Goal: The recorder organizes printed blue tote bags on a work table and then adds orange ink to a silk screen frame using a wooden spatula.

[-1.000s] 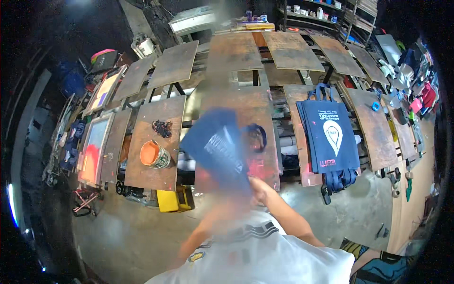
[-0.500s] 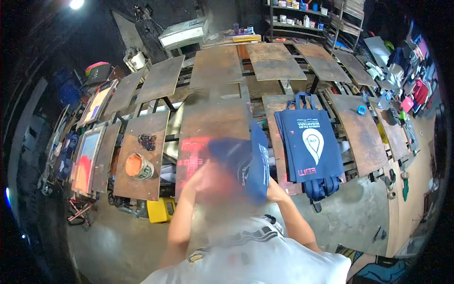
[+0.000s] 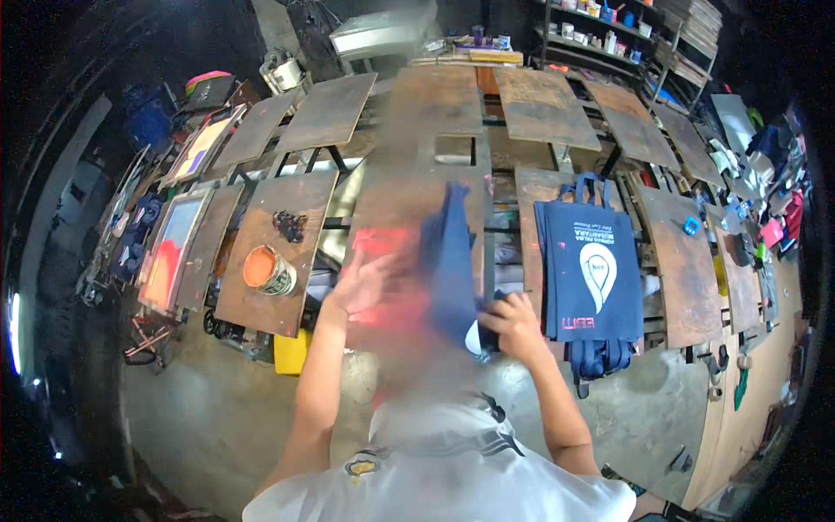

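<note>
My left hand [image 3: 362, 282] is open over the middle board [image 3: 404, 196], its fingers spread and pointing right. Under and beside it, pinkish-red print marks [image 3: 383, 244] show on the board. My right hand [image 3: 517, 327] is closed on the edge of a navy blue tote bag [image 3: 450, 265]. This bag hangs folded and partly upright above the board's right side, with a bit of white print low down. A smear down the picture's middle blurs part of it. Just right of my right hand, a stack of navy tote bags [image 3: 564, 261] with white and pink print lies on another board.
On the left board stand an open tub of orange paint [image 3: 268, 271] and a dark tangled item [image 3: 289, 226]. Framed screens [image 3: 177, 248] lean farther left. A small blue device [image 3: 691, 226] sits on a right-hand board. Shelves with containers [image 3: 600, 35] stand at the back.
My left hand has come off the bag and opened over the board. My right hand has moved slightly right and up, with the bag now folded narrower and more upright. The view has shifted.
</note>
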Tool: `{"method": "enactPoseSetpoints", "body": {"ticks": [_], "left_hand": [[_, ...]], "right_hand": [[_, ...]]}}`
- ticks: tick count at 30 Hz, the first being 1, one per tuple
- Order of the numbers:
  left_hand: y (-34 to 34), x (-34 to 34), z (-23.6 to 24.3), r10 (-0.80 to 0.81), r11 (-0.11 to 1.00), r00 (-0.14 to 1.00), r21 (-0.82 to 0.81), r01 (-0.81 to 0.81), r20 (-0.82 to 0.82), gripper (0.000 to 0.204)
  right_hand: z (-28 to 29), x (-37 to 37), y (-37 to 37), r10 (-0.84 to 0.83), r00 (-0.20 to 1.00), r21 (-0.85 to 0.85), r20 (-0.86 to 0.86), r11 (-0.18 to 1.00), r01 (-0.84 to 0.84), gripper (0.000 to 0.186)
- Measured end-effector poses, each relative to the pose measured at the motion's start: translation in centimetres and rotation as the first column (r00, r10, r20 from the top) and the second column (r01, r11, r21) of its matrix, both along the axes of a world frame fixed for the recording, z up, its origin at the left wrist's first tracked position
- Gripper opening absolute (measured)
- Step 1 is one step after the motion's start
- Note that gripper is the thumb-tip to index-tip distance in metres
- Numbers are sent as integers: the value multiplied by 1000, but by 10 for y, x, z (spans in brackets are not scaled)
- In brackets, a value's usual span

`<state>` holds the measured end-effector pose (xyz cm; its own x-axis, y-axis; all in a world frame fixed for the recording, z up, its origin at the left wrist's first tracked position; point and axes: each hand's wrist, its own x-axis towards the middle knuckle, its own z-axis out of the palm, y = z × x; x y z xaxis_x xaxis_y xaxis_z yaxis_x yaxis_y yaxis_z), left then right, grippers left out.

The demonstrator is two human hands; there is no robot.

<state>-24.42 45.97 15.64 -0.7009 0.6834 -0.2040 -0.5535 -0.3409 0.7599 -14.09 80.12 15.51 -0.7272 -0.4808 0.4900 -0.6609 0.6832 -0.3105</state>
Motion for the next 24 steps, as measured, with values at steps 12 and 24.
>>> {"method": "enactPoseSetpoints", "body": {"ticks": [12, 24], "left_hand": [[-93, 25, -61, 253, 963, 968, -98, -251, 5, 69], [-126, 48, -177, 736, 635, 661, -489, -598, 148, 34]], "right_hand": [[7, -90, -51, -284, 953, -226, 108, 926, 302, 26], [-43, -74, -217, -267, 939, -140, 217, 943, 301, 51]]}}
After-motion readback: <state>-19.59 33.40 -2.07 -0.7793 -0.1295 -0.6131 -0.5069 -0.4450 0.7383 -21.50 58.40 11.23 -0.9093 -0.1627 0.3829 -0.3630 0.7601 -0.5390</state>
